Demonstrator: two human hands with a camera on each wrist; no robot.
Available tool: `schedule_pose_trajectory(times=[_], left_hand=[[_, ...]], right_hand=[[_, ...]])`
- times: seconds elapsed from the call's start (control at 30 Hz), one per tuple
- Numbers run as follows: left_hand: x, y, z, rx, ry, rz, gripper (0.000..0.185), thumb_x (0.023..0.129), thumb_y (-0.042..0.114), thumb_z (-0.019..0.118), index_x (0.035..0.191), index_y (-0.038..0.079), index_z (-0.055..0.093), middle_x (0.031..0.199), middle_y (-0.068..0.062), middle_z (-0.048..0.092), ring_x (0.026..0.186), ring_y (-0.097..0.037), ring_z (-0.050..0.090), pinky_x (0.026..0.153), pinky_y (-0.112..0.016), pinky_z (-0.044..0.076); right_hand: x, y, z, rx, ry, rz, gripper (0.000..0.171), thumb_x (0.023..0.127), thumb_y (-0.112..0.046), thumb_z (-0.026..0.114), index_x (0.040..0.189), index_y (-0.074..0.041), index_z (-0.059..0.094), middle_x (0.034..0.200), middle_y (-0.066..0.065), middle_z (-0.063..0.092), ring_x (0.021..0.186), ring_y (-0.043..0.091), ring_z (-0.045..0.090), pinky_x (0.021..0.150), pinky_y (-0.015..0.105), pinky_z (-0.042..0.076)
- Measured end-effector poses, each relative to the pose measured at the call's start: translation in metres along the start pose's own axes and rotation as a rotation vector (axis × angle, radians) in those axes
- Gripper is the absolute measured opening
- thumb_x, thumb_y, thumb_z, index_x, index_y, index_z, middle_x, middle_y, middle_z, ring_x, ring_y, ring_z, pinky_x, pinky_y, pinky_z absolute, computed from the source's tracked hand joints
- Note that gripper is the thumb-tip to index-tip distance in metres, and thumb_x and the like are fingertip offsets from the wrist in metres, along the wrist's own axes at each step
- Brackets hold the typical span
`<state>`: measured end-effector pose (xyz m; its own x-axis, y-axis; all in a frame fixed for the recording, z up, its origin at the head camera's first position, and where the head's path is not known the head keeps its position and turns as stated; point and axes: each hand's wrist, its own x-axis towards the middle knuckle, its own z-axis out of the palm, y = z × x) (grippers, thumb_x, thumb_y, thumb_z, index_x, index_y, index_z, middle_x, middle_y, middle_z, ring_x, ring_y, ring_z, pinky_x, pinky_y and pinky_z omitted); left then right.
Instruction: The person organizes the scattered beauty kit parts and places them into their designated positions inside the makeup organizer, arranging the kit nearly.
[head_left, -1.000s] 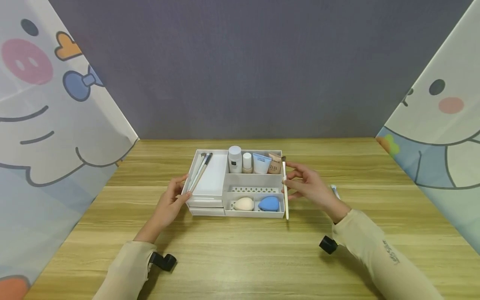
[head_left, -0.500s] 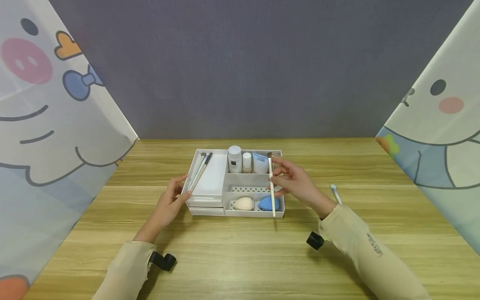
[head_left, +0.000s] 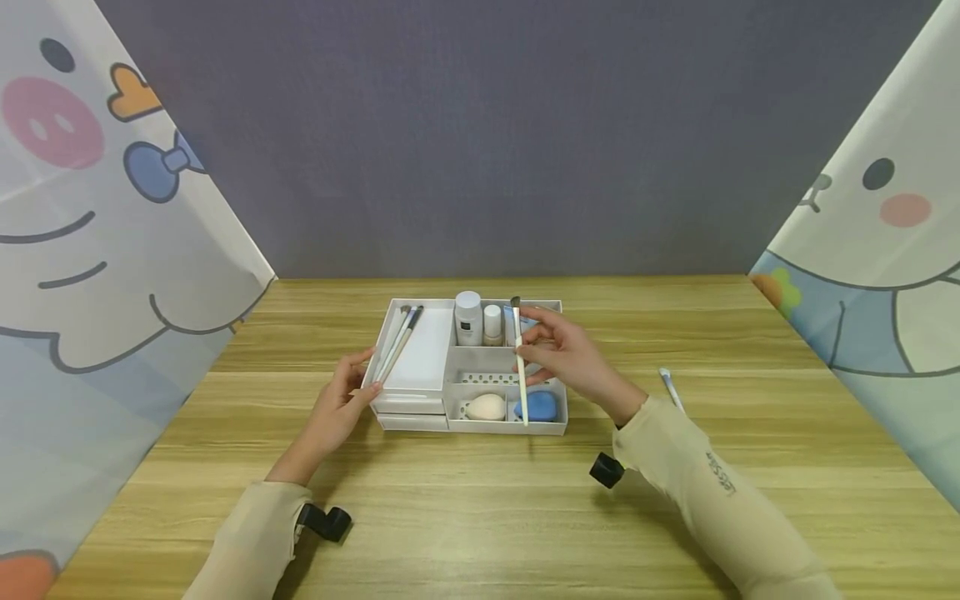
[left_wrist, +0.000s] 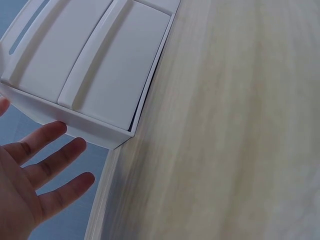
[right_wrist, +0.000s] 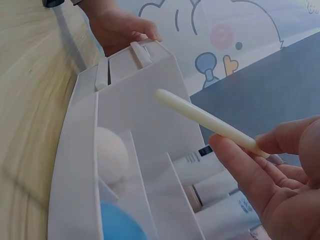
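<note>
My right hand (head_left: 558, 354) pinches a makeup brush (head_left: 522, 392) between thumb and fingers, dark bristles pointing away and pale handle toward me. It hangs over the right half of a white makeup organizer (head_left: 431, 358); in the right wrist view the handle (right_wrist: 200, 116) slants above the compartments. My left hand (head_left: 337, 410) rests at the organizer's left side, thumb at its top edge; the left wrist view shows relaxed, spread fingers (left_wrist: 55, 162) beside the side wall. Several brushes (head_left: 401, 346) lie in the left tray. A beige sponge (head_left: 486, 407) and a blue sponge (head_left: 538, 407) sit in the front compartments.
The back compartment holds a white bottle (head_left: 468, 321), a small white-capped bottle (head_left: 492, 325) and a light blue tube (head_left: 510, 325) partly behind my right hand. Another brush (head_left: 671, 388) lies on the wooden table (head_left: 465, 517), right of the organizer. A grey wall stands behind.
My right hand has moved left with the brush, from the organizer's right edge to over its right half. My left hand and the organizer stay in place.
</note>
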<state>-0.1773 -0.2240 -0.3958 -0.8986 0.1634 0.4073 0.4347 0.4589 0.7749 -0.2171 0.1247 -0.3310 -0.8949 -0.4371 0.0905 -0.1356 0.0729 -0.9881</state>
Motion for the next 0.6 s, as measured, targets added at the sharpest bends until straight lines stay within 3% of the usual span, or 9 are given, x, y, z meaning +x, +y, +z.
schedule_pose_trajectory(times=[0.27, 0.6], left_hand=[[0.0, 0.001, -0.001, 0.009, -0.006, -0.021, 0.047, 0.096, -0.001, 0.058, 0.14, 0.003, 0.043, 0.103, -0.019, 0.064, 0.092, -0.007, 0.057, 0.074, -0.025, 0.05], [0.0, 0.001, -0.001, 0.004, 0.001, -0.019, 0.048, 0.095, -0.002, 0.058, 0.14, 0.003, 0.043, 0.102, -0.017, 0.065, 0.09, -0.006, 0.057, 0.07, -0.026, 0.05]], right_hand=[[0.01, -0.003, 0.012, 0.02, -0.025, -0.046, 0.063, 0.096, 0.005, 0.058, 0.153, 0.003, 0.03, 0.103, 0.017, 0.059, 0.079, 0.021, 0.07, 0.062, 0.038, 0.06], [0.022, -0.01, 0.026, 0.062, -0.03, 0.007, 0.064, 0.097, 0.003, 0.059, 0.154, -0.005, 0.032, 0.105, 0.015, 0.056, 0.091, 0.038, 0.067, 0.065, 0.039, 0.06]])
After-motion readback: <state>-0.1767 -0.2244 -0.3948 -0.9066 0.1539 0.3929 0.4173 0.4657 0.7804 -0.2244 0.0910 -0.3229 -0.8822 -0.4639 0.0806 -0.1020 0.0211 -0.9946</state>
